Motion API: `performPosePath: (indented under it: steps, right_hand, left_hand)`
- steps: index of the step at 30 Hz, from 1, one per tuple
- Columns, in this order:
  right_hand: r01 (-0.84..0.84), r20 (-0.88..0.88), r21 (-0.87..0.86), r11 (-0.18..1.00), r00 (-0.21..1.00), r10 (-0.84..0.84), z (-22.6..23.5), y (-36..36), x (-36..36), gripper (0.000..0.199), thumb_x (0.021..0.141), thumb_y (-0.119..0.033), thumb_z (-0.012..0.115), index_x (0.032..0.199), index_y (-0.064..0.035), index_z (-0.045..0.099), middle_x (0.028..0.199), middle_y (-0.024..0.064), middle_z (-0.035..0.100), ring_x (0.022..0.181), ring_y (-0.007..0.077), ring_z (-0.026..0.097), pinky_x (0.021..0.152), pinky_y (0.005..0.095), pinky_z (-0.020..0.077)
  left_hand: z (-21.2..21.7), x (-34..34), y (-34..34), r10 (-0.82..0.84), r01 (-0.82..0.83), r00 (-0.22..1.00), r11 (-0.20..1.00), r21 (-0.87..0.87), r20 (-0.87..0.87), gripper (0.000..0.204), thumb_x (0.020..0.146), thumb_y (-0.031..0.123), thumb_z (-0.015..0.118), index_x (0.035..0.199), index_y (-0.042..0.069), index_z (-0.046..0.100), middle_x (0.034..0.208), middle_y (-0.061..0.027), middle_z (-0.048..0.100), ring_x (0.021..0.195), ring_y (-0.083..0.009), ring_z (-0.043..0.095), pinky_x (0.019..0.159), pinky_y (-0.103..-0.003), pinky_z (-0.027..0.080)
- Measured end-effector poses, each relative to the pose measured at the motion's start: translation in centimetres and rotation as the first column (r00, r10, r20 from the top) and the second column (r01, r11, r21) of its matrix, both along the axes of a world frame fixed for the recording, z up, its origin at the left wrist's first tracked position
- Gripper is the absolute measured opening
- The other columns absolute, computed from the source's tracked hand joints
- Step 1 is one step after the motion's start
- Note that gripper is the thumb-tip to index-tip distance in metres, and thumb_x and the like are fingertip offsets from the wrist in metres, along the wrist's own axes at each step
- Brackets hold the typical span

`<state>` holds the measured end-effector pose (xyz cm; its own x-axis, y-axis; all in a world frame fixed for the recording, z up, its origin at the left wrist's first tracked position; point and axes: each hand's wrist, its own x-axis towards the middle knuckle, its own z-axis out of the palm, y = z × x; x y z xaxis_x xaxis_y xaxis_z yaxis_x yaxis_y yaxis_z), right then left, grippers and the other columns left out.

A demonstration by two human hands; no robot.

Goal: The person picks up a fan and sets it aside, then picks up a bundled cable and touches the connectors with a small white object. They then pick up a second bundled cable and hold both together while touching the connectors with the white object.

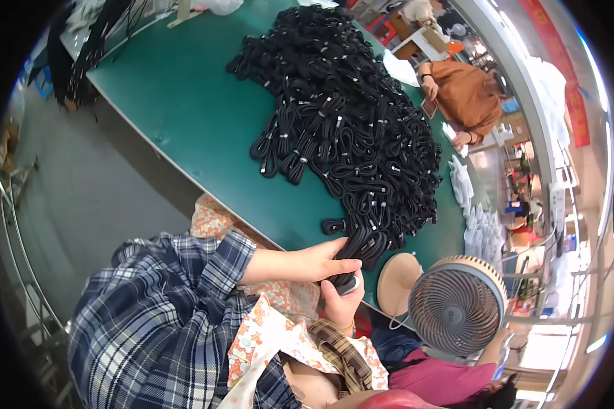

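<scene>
A big heap of coiled black cables (361,129), each tied in a bundle with pale connector ends, covers much of the green table (177,88). At the heap's near end, my left hand (324,262) is closed round several cable bundles (351,251), its thumb lying across them. My right hand (341,303) is just below, its thumb and fingers closed about the lower end of the same bundles. A small grey-white piece (351,285) shows at its fingers; I cannot make out what it is.
Right of my hands stand a round tan disc (398,283) and a grey fan (457,310). Clear plastic bags (483,233) lie along the far right edge. Across the table a person in brown (462,99) holds a phone. Another person in magenta (443,378) is at lower right.
</scene>
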<state>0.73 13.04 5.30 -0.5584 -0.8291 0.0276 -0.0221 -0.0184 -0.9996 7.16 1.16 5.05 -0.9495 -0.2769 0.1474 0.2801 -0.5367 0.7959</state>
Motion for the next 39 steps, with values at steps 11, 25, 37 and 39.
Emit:
performPosePath:
  steps: [11, 25, 37, 39]
  right_hand:
    - [-0.006, 0.086, 0.085, 0.996, 0.996, -0.001, -0.1, 0.9, 0.0, 0.056, 0.062, -0.004, 0.068, 0.109, 0.002, 0.039, 0.092, 0.0028, 0.049, 0.08, 0.0083, 0.048, 0.069, 0.0199, 0.0403]
    - [0.032, -0.289, 0.083, 0.996, 0.957, -0.007, 2.1, 0.4, 0.3, 0.061, 0.059, 0.0, 0.068, 0.112, 0.0029, 0.038, 0.093, 0.0028, 0.05, 0.081, 0.0094, 0.048, 0.069, 0.0216, 0.0404]
    - [-0.069, -0.579, -0.238, 0.969, 0.811, -0.084, 3.8, 1.6, -1.0, 0.05, 0.06, -0.012, 0.071, 0.1, 0.0073, 0.049, 0.082, 0.0158, 0.053, 0.07, 0.0201, 0.052, 0.063, 0.0266, 0.0432]
    - [-0.097, -0.609, -0.269, 0.958, 0.788, -0.091, 4.1, 1.6, -1.0, 0.052, 0.059, -0.016, 0.073, 0.099, 0.0072, 0.049, 0.079, 0.0162, 0.054, 0.065, 0.0197, 0.053, 0.058, 0.0261, 0.0438]
  left_hand:
    - [-0.8, 0.3, 0.5, -0.023, 0.023, 1.0, 0.998, 0.052, 0.003, 0.047, 0.08, 0.029, 0.052, 0.113, 0.0, 0.034, 0.1, -0.0062, 0.046, 0.094, -0.0122, 0.043, 0.083, -0.026, 0.037]
    - [1.8, 2.2, -2.5, -0.036, 0.037, 0.999, 0.991, 0.129, -0.011, 0.049, 0.068, 0.005, 0.063, 0.111, -0.001, 0.04, 0.103, -0.009, 0.051, 0.096, -0.0145, 0.049, 0.085, -0.03, 0.039]
    - [3.2, 1.9, -1.1, -0.034, 0.036, 0.999, 0.991, 0.128, -0.016, 0.056, 0.061, 0.015, 0.07, 0.106, -0.003, 0.04, 0.101, -0.0196, 0.053, 0.094, -0.0281, 0.053, 0.083, -0.037, 0.042]
    - [3.1, 2.0, -1.0, -0.057, 0.058, 0.998, 0.99, 0.126, -0.013, 0.056, 0.061, 0.015, 0.07, 0.105, -0.003, 0.04, 0.099, -0.02, 0.053, 0.094, -0.0287, 0.053, 0.083, -0.038, 0.042]
